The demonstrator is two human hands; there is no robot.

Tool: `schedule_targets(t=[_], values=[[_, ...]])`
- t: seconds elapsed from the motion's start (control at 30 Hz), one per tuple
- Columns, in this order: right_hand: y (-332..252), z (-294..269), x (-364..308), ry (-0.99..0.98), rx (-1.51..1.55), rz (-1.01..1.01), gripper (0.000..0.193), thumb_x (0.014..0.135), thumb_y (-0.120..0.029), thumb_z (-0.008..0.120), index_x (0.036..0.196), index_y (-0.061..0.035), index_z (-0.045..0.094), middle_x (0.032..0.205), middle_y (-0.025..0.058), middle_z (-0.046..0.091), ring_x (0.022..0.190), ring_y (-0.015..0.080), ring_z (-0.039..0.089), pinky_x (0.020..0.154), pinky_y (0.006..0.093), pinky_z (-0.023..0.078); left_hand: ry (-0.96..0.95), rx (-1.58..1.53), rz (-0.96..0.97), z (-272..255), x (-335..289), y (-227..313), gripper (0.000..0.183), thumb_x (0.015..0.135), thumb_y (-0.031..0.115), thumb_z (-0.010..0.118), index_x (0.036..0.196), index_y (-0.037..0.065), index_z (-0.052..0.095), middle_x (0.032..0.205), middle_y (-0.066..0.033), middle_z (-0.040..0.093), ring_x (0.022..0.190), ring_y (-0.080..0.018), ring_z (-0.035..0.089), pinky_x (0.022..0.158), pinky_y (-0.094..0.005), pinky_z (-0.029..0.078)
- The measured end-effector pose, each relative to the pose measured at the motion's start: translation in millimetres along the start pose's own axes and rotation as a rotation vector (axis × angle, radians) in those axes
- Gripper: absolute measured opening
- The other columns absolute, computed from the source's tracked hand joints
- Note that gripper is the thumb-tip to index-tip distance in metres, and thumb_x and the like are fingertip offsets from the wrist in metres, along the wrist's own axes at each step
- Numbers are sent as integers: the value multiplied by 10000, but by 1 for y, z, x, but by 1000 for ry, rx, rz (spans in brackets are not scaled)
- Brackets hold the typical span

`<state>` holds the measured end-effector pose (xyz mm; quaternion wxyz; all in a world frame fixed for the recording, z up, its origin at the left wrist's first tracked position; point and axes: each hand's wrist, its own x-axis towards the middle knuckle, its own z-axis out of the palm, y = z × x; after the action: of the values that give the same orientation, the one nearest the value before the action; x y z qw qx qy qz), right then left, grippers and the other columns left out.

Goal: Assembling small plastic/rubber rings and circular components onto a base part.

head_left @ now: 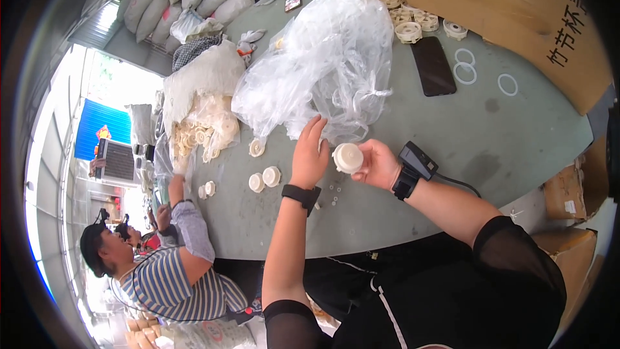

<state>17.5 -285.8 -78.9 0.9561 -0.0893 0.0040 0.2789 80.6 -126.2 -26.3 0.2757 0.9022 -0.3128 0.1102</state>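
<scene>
Black top [445,297] fills the foreground, on the person's side of the see-through bag [329,58], landmark here, lying on the grey-green table [516,136]. Right hand [381,167] pinches a cream cap [349,158] by its right edge, thumb and fingers closed on it; cap sits just off the bag's near edge, seemingly held above the tabletop. Left hand [310,163] shows nothing in its grip: fingers nearly straight, pointing to the bag's near edge; whether they touch the plastic, cannot tell. Key relation, as judged: cap lies between the hands, gripped from the right, just beside the left hand with a slim gap showing. No long axis to speak of; squat, round, top face tilted toward the camera. Looks off-white and smooth, narrower raised disc over a wider rim. Near side of the bag, toward its left: two loose caps [271,176]. Right of the bag: dark phone [434,66], thin white rings [465,63].
</scene>
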Motion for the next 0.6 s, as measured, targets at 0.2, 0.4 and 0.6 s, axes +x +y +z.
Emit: schedule_targets(t=[0.2, 0.4, 0.6], values=[[3, 0, 3, -49, 17, 44, 218, 803, -219, 423, 894, -64, 548, 737, 15, 574, 482, 86, 408, 538, 264, 397, -105, 555, -6, 4, 21, -48, 249, 807, 207, 484, 974, 41, 565, 886, -152, 600, 868, -319, 540, 801, -407, 397], [1, -4, 3, 6, 54, 37, 174, 807, -208, 428, 850, -85, 542, 723, 3, 568, 475, 82, 402, 541, 258, 389, -169, 658, -241, -3, 26, -73, 234, 742, 230, 548, 879, 45, 589, 833, -151, 604, 788, -316, 569, 710, -415, 431], [2, -3, 4, 4, 44, 44, 154, 792, -198, 437, 875, -108, 532, 755, 0, 555, 474, 88, 373, 535, 259, 369, -163, 323, -408, -10, 30, -73, 234, 659, 194, 624, 834, 45, 577, 809, -116, 598, 763, -294, 575, 731, -378, 443]])
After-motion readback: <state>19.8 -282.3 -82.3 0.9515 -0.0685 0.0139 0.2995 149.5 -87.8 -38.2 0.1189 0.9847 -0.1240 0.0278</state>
